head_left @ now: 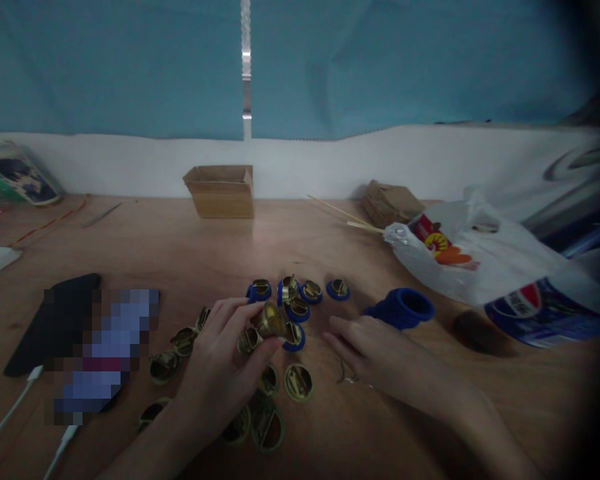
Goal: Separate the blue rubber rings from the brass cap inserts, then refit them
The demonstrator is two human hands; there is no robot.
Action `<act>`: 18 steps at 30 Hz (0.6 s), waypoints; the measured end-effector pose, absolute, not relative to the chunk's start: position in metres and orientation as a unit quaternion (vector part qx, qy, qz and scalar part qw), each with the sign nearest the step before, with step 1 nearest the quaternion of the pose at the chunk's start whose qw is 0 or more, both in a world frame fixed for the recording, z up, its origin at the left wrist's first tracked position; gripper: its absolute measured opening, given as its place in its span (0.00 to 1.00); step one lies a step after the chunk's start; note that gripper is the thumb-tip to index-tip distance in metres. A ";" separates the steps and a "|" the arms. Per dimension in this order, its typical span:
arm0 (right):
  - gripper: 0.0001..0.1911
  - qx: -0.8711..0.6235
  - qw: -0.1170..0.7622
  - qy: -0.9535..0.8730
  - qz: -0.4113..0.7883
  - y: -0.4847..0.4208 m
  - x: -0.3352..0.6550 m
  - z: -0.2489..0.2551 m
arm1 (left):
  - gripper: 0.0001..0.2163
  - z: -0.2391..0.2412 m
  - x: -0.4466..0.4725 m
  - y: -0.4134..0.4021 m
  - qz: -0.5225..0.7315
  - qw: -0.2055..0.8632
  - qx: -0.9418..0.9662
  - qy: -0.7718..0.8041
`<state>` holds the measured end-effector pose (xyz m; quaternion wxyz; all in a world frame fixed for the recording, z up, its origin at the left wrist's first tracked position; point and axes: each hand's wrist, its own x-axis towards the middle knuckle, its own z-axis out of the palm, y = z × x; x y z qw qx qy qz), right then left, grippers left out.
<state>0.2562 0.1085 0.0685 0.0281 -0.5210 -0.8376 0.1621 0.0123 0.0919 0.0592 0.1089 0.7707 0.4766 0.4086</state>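
My left hand (220,363) pinches a brass round cap (270,321) between thumb and fingers, just above the wooden table (180,253). Around it lie several loose brass caps (299,382). Beyond my fingers sit several brass caps fitted with blue rings (298,309). My right hand (375,353) rests palm down on the table, fingers stretched toward the pile, holding nothing. A stack of blue rings (403,308) lies just beyond it. A small bent wire piece (344,373) lies under my right hand's edge.
An open cardboard box (221,191) stands at the back, a flattened one (390,202) to its right with thin wooden sticks (343,217). A white plastic bag (470,257) and a blue printed packet (540,310) fill the right. A phone (100,347) with white cables lies at left.
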 end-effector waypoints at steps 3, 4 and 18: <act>0.13 -0.519 0.070 -0.837 0.158 0.110 0.251 0.072 | 0.13 0.059 0.012 0.092 0.408 0.111 0.774 0.471; 0.12 -0.516 0.090 -0.836 0.161 0.110 0.248 0.074 | 0.14 0.058 0.012 0.092 0.408 0.111 0.776 0.469; 0.10 -0.446 0.321 -0.712 0.436 0.102 0.214 0.077 | 0.14 0.071 0.008 0.083 0.355 0.544 0.682 0.336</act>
